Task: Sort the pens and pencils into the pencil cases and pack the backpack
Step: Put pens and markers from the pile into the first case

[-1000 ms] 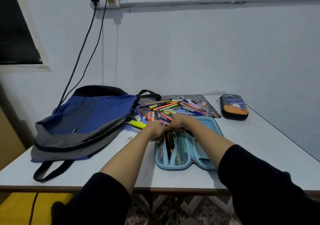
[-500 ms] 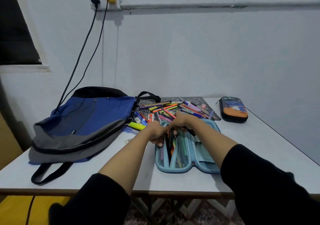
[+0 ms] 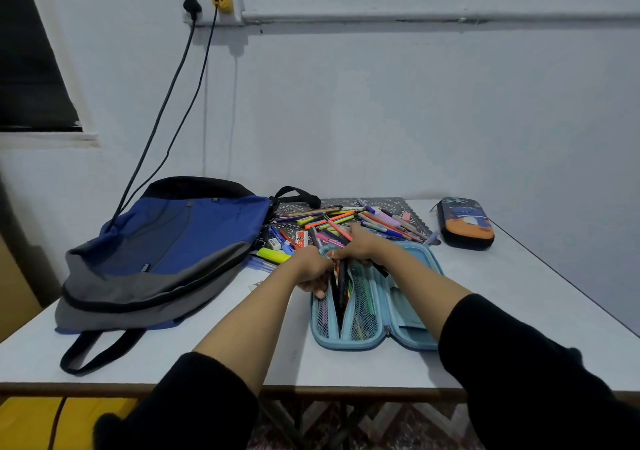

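Observation:
An open light-blue pencil case (image 3: 408, 332) lies flat on the white table (image 3: 207, 352) in front of me, with mesh pockets holding pens. My left hand (image 3: 311, 269) grips the case's upper left edge at the mesh pocket. My right hand (image 3: 360, 245) is closed around a bundle of pens (image 3: 341, 276) whose lower ends reach into the case. Behind the hands a pile of loose pens and pencils (image 3: 346, 221) lies on a patterned mat. A blue and grey backpack (image 3: 162, 252) lies flat at the left. A second, closed dark pencil case (image 3: 464, 222) sits at the back right.
A yellow highlighter (image 3: 273, 255) and an eraser (image 3: 273, 243) lie between backpack and pile. Two cables (image 3: 166, 117) hang from a wall socket down behind the backpack. The backpack strap (image 3: 93, 352) loops toward the table's front edge. The table's right edge runs diagonally.
My right hand has shifted slightly back and right, the pen bundle sliding deeper into the case. My left hand stays on the case's edge. The view has tilted down slightly.

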